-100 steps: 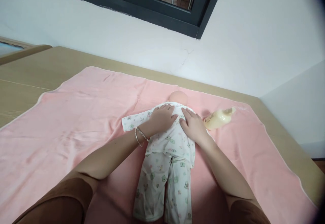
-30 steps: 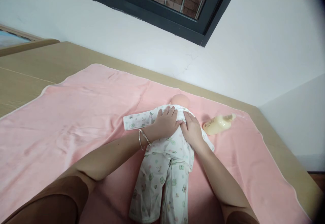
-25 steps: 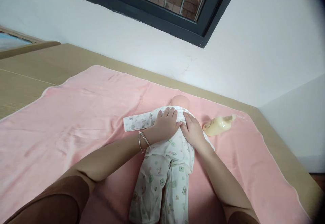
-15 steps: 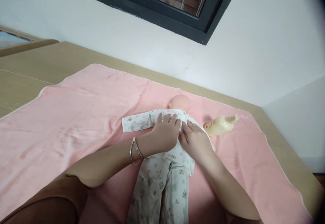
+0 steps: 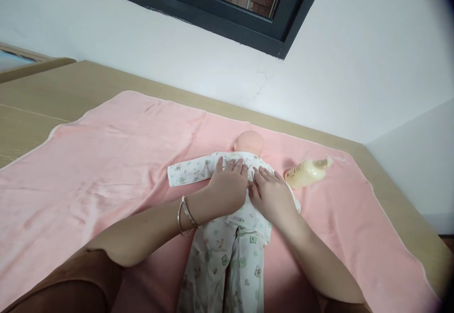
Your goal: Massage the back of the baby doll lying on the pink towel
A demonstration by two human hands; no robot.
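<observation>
A baby doll lies on the pink blanket, its bald head at the far end. It wears a white patterned top and matching trousers. Across the upper back or chest of the top rests my left hand, palm down with fingers spread; a bracelet circles that wrist. Beside it, my right hand lies flat on the other half of the top, fingers stretched out. The two hands almost meet at the middle. Both hide much of the garment, and no doll hands show.
A pale yellow pump bottle lies on its side on the blanket, right of the doll. Under the blanket is a wooden surface that runs to the white wall. A dark-framed window is above.
Both hands keep nearly the same place on the top. The whole view has shifted slightly, with the doll and bottle a little further left in the picture.
</observation>
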